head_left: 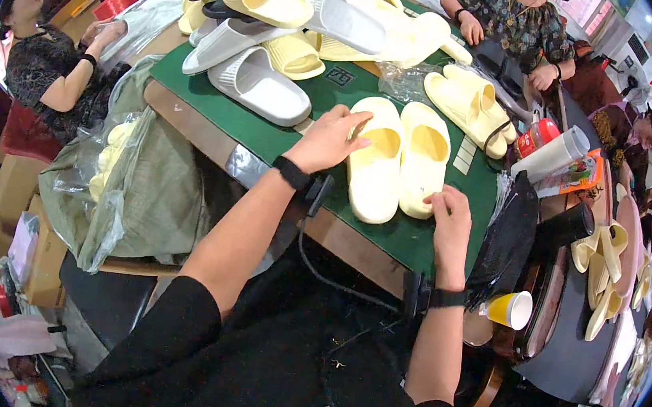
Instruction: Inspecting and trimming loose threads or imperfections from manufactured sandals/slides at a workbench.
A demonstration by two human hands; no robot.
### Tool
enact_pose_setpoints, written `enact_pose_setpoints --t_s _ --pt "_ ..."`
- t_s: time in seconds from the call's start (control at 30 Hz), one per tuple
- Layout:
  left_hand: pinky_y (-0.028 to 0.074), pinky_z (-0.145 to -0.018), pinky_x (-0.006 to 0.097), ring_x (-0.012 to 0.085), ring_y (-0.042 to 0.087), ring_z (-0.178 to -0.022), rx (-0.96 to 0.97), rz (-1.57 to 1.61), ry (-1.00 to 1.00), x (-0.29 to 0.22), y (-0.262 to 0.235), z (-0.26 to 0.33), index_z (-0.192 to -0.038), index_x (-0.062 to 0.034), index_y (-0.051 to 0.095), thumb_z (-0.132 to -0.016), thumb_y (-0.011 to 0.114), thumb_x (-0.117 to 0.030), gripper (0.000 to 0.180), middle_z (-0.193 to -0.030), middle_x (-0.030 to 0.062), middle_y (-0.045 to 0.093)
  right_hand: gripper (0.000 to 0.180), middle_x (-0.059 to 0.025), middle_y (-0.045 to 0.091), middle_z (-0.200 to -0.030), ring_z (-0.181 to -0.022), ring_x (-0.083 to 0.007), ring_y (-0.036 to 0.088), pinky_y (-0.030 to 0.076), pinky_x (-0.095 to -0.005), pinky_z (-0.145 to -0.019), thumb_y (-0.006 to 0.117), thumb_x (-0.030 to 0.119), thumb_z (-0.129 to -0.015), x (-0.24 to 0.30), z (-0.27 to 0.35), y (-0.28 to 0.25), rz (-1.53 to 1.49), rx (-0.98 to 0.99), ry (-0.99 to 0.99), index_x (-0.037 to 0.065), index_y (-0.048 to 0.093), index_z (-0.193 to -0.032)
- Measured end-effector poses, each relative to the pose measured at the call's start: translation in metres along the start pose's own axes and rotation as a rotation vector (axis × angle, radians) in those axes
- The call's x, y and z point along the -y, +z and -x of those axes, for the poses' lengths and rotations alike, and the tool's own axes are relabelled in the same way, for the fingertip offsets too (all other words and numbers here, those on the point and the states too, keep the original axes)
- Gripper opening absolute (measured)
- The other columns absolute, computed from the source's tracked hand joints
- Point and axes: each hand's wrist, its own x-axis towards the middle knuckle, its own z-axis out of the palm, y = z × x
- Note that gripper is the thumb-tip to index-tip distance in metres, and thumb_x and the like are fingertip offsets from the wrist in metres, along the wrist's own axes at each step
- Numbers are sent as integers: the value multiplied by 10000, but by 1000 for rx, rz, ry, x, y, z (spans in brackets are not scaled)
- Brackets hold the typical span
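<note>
A pair of pale yellow slippers lies side by side on the green table mat (pixel 336 185), heels toward me. My left hand (pixel 325 141) is at the outer side of the left slipper (pixel 376 173), its thumb and index finger apart and touching the edge by the strap. At the heel of the right slipper (pixel 425 158), my right hand (pixel 452 224) has thumb and index finger drawn together on the rim. Just beyond lies another yellow pair (pixel 470 101), with a dark band around it. Each of my wrists wears a black strap.
A heap of yellow, grey and black slippers (pixel 267 88) covers the mat's far left. A clear plastic bag (pixel 404 81) lies behind the pair. On the right stand a white tumbler (pixel 561 154) and a yellow paper cup (pixel 510 309). A green sack (pixel 154 192) hangs left. Other people sit around.
</note>
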Motion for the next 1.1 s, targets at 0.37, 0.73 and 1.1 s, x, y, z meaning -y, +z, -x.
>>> enact_pose_setpoints --t_s 0.37,0.73,1.1 --pt "443 -950 429 368 531 -1074 -21 -70 -18 -69 -7 83 -1370 -120 516 -825 724 -141 584 -1140 190 550 111 -142 611 -1008 -985 -260 597 466 -336 -853 609 62 -891 41 94 -67 66 166 171 -16 687 -879" --pt "417 -1023 443 356 488 -1192 217 80 16 -83 -36 149 -1298 -157 598 -613 861 -185 735 -1260 160 501 315 -191 624 -789 -574 -179 584 402 -216 -453 450 251 -1042 65 80 -107 -793 -64 97 8 509 -849" --pt "427 -1012 458 383 466 -1195 138 11 63 -71 -9 127 -1253 -158 611 -584 872 -176 718 -1257 170 488 108 -139 625 -862 -788 -266 594 484 -362 -695 650 57 -811 83 86 -76 68 105 -266 -4 571 -769"
